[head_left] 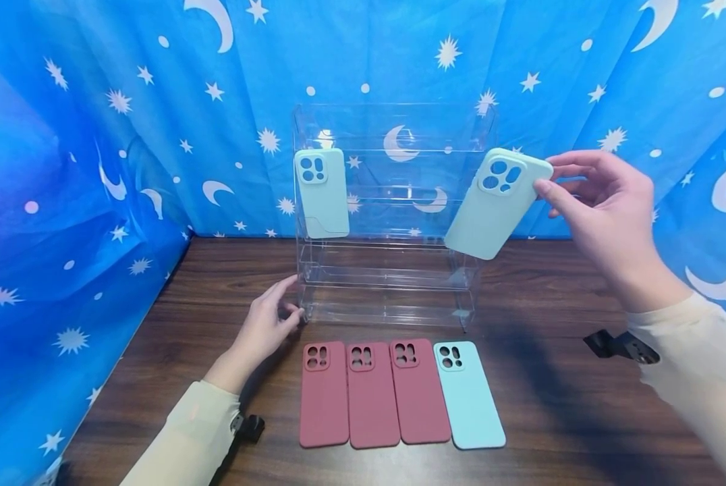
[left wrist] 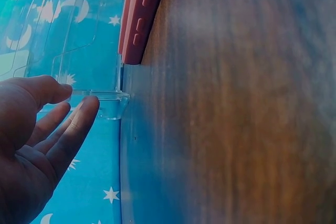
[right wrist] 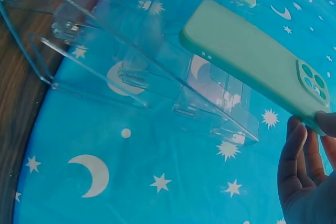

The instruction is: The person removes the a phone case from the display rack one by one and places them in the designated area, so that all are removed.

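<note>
My right hand (head_left: 612,202) pinches a mint-green phone case (head_left: 490,209) by its upper right edge, tilted in front of the right side of a clear tiered display stand (head_left: 387,314). In the right wrist view that case (right wrist: 247,51) hangs over the stand's tiers. Low on the stand's left side, my left hand (head_left: 268,320) grips the edge between thumb and fingers; the left wrist view shows the fingertips (left wrist: 90,106) at the clear plastic. Another mint-green case (head_left: 326,202) stands upright on the stand's upper left.
On the wooden table (head_left: 557,405), before the stand, lie a red phone case (head_left: 324,412), a second red case (head_left: 373,412), a third red case (head_left: 422,405) and a mint case (head_left: 475,412) in a row. A blue star-and-moon curtain (head_left: 156,121) hangs behind and at the left.
</note>
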A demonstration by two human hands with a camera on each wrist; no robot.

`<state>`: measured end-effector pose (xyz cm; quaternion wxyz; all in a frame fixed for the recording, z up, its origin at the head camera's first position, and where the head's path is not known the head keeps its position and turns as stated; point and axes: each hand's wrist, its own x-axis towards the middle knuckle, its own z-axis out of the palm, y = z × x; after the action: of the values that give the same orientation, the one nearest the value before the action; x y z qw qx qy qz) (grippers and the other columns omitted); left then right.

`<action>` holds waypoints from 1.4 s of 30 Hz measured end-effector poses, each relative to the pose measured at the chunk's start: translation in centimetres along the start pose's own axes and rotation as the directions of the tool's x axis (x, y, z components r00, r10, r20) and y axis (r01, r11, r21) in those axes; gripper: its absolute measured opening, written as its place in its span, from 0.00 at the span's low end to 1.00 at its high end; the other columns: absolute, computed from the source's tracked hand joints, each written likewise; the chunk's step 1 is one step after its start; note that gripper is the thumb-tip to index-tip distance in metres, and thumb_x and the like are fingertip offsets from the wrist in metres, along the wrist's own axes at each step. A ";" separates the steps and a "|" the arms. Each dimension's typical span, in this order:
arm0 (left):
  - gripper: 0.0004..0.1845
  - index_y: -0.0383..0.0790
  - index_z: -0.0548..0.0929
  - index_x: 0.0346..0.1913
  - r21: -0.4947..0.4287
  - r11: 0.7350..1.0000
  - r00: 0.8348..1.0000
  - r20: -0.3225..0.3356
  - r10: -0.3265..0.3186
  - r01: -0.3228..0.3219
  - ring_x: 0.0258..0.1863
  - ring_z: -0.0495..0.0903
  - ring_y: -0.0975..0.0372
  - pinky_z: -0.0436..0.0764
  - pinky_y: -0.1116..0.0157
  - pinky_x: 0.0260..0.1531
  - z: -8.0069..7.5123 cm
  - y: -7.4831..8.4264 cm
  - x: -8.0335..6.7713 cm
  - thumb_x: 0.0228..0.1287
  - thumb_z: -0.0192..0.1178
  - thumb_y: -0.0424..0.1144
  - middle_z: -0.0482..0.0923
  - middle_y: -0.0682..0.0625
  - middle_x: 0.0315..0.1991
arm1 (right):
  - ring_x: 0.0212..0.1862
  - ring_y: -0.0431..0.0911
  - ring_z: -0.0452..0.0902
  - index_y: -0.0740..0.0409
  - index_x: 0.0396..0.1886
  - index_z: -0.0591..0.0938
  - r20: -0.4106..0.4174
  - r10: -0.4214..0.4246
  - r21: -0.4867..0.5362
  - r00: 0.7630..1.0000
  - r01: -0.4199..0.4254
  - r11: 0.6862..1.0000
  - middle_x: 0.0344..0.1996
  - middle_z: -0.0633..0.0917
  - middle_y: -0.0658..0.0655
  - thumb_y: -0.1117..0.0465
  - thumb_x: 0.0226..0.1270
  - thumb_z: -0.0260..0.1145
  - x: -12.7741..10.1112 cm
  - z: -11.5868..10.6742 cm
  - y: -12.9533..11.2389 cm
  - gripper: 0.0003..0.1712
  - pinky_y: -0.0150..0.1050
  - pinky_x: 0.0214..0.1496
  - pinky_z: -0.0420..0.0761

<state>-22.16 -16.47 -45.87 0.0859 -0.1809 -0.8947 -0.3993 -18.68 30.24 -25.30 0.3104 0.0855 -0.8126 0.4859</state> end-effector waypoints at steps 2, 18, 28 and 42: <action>0.37 0.42 0.69 0.76 -0.004 1.000 1.000 0.005 -0.002 0.003 0.32 0.85 0.59 0.84 0.70 0.22 0.0 0.0 0.0 0.64 0.68 0.26 0.80 0.42 0.52 | 0.35 0.35 0.87 0.59 0.58 0.85 0.020 0.011 -0.018 1.000 -0.011 1.000 0.43 0.88 0.45 0.65 0.65 0.74 -0.3 -0.4 0.2 0.21 0.23 0.35 0.84; 0.38 0.44 0.69 0.76 0.030 0.999 1.000 0.004 -0.012 0.012 0.33 0.86 0.60 0.85 0.70 0.23 0.0 0.1 0.1 0.64 0.69 0.29 0.82 0.42 0.51 | 0.37 0.23 0.84 0.51 0.60 0.84 0.064 0.268 -0.184 0.961 -0.253 0.950 0.42 0.85 0.30 0.57 0.66 0.75 -4.0 -4.5 2.1 0.23 0.19 0.32 0.79; 0.37 0.42 0.68 0.76 0.036 0.999 1.000 0.004 -0.020 0.020 0.34 0.85 0.60 0.84 0.70 0.24 0.0 0.2 0.0 0.64 0.69 0.29 0.81 0.42 0.52 | 0.33 0.27 0.85 0.53 0.59 0.82 0.197 0.341 -0.254 0.919 -0.288 0.924 0.35 0.85 0.26 0.56 0.68 0.74 -5.2 -6.1 4.7 0.21 0.27 0.28 0.81; 0.37 0.43 0.68 0.76 0.018 1.000 1.000 0.003 -0.020 0.020 0.35 0.86 0.59 0.84 0.71 0.22 0.0 0.3 0.0 0.65 0.68 0.28 0.80 0.42 0.54 | 0.36 0.38 0.88 0.61 0.60 0.80 0.497 0.401 -0.314 0.770 -0.271 0.910 0.37 0.90 0.44 0.56 0.73 0.69 -7.8 -5.2 8.8 0.21 0.36 0.34 0.87</action>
<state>-22.06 -16.28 -45.70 0.0822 -0.1718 -0.9001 -0.3919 -14.22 37.86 -34.63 -0.0217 0.0385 -0.9183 0.3934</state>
